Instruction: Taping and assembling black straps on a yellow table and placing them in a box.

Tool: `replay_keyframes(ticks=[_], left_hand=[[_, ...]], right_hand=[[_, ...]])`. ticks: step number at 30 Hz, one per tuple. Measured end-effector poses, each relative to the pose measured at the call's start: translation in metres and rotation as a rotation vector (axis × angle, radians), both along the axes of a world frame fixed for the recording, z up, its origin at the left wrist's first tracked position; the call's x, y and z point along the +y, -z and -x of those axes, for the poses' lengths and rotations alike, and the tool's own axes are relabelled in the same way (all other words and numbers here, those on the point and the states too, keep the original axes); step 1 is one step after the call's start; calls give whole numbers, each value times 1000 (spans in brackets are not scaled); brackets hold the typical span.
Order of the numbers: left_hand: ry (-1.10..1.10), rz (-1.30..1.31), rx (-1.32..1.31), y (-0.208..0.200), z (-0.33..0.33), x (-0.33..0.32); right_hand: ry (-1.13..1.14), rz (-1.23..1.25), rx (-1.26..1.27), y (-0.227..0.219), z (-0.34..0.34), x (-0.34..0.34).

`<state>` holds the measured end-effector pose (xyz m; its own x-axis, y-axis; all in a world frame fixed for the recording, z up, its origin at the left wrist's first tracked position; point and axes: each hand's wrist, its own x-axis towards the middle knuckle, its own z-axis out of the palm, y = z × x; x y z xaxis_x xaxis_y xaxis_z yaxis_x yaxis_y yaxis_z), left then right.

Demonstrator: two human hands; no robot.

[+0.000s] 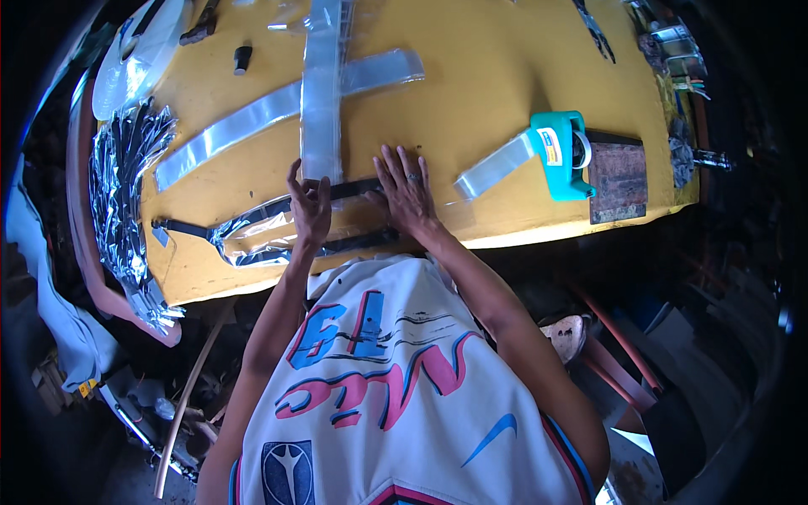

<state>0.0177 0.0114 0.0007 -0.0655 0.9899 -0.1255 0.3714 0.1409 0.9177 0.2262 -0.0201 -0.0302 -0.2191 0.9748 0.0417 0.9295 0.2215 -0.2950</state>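
Observation:
A shiny black-and-clear film piece [261, 229] lies along the near table edge, with a black band across its top. My left hand [311, 210] is over its middle, thumb and a finger closed at the near end of a long clear plastic strip [321, 101]; another finger sticks out. Flat on the black band, to the right, rests my right hand [407, 194], fingers extended and holding nothing. A second clear strip [227, 135] passes crosswise by the first. To the right, a teal tape dispenser [557, 160] has a wide clear length [497, 166] trailing from it.
A bundle of shiny black strips [126, 202] hangs over the left table edge. Behind it lies a clear plastic roll [135, 67]. A small black cylinder [242, 60], a hammer-like tool [200, 25], pliers [596, 32] and a dark reddish board [619, 181] rest on the yellow table [471, 84].

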Motion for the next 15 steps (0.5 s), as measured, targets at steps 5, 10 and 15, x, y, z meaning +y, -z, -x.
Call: replay_keyframes(ticks=[5,10,15], left_hand=[[16,7,-58,4,11,-4],[56,15,-30,12,13,-7],[79,12,-54,19,15,-8]], right_hand=[[1,-20,61,-1,0,0],[2,-14,7,-1,-1,0],[9,-16,44,-2,0,0]])
